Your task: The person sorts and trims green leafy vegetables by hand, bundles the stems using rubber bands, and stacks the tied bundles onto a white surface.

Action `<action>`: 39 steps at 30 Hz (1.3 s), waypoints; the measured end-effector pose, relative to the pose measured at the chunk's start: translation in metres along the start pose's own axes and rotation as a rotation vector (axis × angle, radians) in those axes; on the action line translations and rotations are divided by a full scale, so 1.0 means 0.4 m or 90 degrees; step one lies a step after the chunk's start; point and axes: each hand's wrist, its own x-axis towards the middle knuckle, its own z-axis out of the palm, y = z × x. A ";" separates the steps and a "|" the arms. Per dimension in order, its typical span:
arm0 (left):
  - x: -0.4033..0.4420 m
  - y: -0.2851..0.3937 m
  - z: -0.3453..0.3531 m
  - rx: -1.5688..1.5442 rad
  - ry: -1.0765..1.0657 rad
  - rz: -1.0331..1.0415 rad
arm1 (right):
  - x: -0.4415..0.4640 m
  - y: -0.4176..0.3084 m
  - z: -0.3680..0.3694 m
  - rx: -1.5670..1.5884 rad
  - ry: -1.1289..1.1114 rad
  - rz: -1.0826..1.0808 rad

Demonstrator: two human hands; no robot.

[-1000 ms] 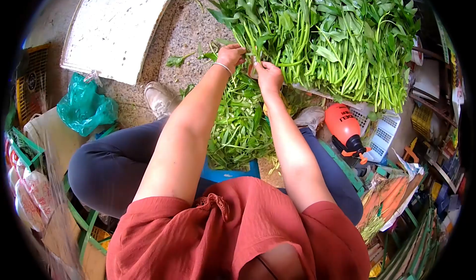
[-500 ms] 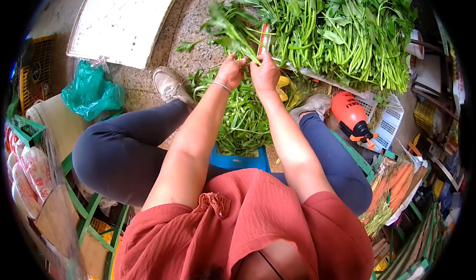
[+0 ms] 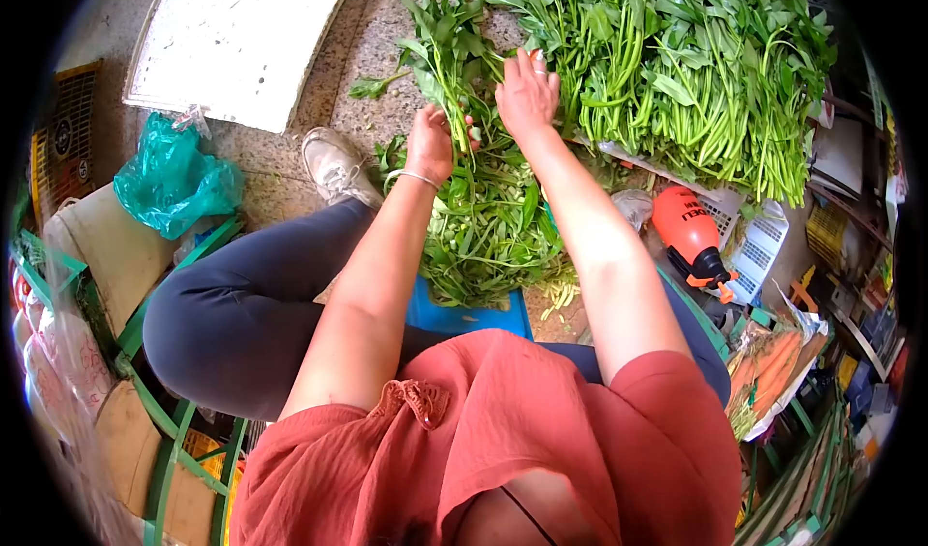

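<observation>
My left hand is closed around the stems of a small bunch of leafy greens, whose leaves point away from me. To its right, my right hand is apart from that bunch, back upward, with its fingers apart at the near left edge of a large pile of leafy greens. Its palm is hidden from view. Below both hands, between my legs, loose leaves and stems form a heap over a blue plastic container.
A white board and a green plastic bag are at the left. On the right stand a red spray bottle, a white plastic basket and carrots. Green metal racks flank me. My shoe rests beside the heap.
My hands have moved apart. The right one has let go of the bunch and shifted up toward the large pile, while the left has drawn slightly back, holding the bunch more upright.
</observation>
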 end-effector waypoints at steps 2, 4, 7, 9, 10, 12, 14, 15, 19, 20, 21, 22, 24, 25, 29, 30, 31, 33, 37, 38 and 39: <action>-0.022 0.024 0.010 -0.005 -0.008 -0.012 | 0.044 0.004 0.066 -0.028 0.008 -0.003; -0.014 0.033 0.005 0.010 0.014 -0.008 | 0.081 0.002 0.063 -0.171 -0.173 -0.021; -0.012 0.043 -0.020 -0.003 -0.062 0.003 | 0.103 0.014 0.049 -0.062 -0.227 -0.003; -0.010 0.042 -0.031 -0.104 -0.082 0.035 | 0.110 0.025 0.036 0.065 -0.253 0.070; -0.008 0.039 -0.036 -0.204 -0.103 0.068 | 0.114 0.030 0.030 0.063 -0.254 0.068; -0.008 0.041 -0.034 -0.260 -0.097 0.106 | 0.117 0.040 0.022 0.232 -0.273 0.202; 0.001 0.039 -0.049 -0.301 -0.137 0.131 | 0.134 0.045 0.038 0.208 -0.292 0.197; -0.001 0.042 -0.047 -0.301 -0.136 0.131 | 0.142 0.041 0.040 0.228 -0.304 0.212; -0.002 0.049 -0.064 -0.323 -0.090 0.137 | 0.159 0.003 0.031 0.259 -0.328 0.274; 0.002 0.048 -0.072 -0.340 -0.089 0.127 | 0.162 -0.008 0.045 0.258 -0.328 0.271; 0.005 0.046 -0.077 -0.319 -0.043 0.125 | 0.163 -0.017 0.083 0.448 -0.239 0.320; 0.007 0.045 -0.078 -0.322 -0.041 0.128 | 0.166 -0.031 0.103 0.637 -0.144 0.365; 0.006 0.044 -0.084 -0.313 -0.061 0.126 | 0.170 -0.065 0.125 0.639 -0.130 0.343; 0.006 0.044 -0.085 -0.314 -0.066 0.123 | 0.171 -0.081 0.127 0.565 -0.184 0.316; 0.009 0.050 -0.089 -0.298 -0.108 0.121 | 0.174 -0.124 0.138 0.327 -0.256 0.231; 0.005 0.055 -0.085 -0.290 -0.120 0.121 | 0.173 -0.134 0.136 0.268 -0.279 0.224; 0.003 0.057 -0.078 -0.285 -0.101 0.119 | 0.178 -0.134 0.125 0.283 -0.333 0.236; 0.000 0.066 -0.075 -0.283 -0.113 0.113 | 0.190 -0.132 0.127 0.302 -0.346 0.234; 0.003 0.075 -0.071 -0.426 -0.125 0.124 | 0.191 -0.066 0.161 0.440 -0.307 0.286; 0.002 0.082 -0.069 -0.436 -0.107 0.138 | 0.192 -0.041 0.167 0.428 -0.295 0.272; 0.007 0.082 -0.073 -0.452 -0.102 0.148 | 0.185 -0.027 0.143 0.554 -0.355 0.332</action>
